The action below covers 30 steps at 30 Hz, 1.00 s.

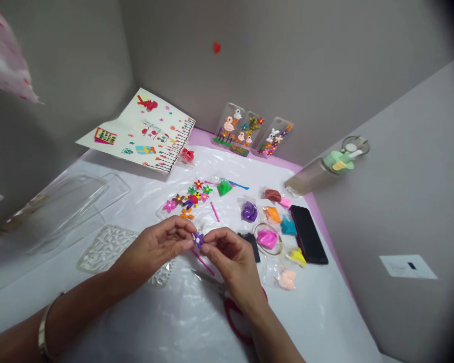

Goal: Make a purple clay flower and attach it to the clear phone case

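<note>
One purple flower [198,240], pinched between fingertips of left hand [155,245] and right hand [232,259] beyond the scissors [222,289], seems light, soft, easily dented, and best held by petal edges.

Grey back wall [287,55] with a small red heart [217,48], shadowed left-hand wall [87,60] meeting it, paler right-hand wall [412,166] bearing a flat white rectangle [397,267], pink-edged table [280,160] under shiny white sheeting [318,312], dim light

White-covered table [155,322] — scissors [222,291], phone [309,234], colourful packets [249,212]
</note>
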Available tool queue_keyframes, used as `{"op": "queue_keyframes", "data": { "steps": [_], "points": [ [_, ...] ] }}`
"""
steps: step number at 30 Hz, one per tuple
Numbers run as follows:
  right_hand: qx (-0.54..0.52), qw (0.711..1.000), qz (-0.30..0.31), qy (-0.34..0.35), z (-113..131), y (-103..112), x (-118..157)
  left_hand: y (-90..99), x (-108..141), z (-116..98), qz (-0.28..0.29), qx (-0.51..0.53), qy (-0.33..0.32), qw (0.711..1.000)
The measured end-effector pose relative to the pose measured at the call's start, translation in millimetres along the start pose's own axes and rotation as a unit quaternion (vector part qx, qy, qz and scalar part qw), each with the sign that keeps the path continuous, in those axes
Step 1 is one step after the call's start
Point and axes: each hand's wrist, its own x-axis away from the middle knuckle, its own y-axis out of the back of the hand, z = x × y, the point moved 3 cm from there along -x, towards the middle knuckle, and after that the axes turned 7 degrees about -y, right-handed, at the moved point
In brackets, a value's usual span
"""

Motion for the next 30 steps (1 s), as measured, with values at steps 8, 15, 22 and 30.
{"op": "queue_keyframes", "data": {
  "steps": [8,15,22,30],
  "points": [
    [0.025,1.0,0.005,0.006,-1.0,-0.7,1.5,-1.2,-3.9,-7.2,0.005,-0.05,-0.009,0.999],
    [0.012,0.999,-0.034,-0.003,-2.5,4.0,-3.5,48.4,-12.3,-29.9,-0.153,-0.324,-0.078,0.93],
    [0.009,0.999,-0.051,-0.007,-4.6,2.9,-7.3,65.6,-17.7,-12.1,-0.087,-0.54,-0.131,0.827],
    [0.014,0.998,-0.053,-0.03,-3.5,-3.6,-15.7,58.9,-13.5,-17.0,-0.098,-0.449,-0.098,0.883]
  ]
}}
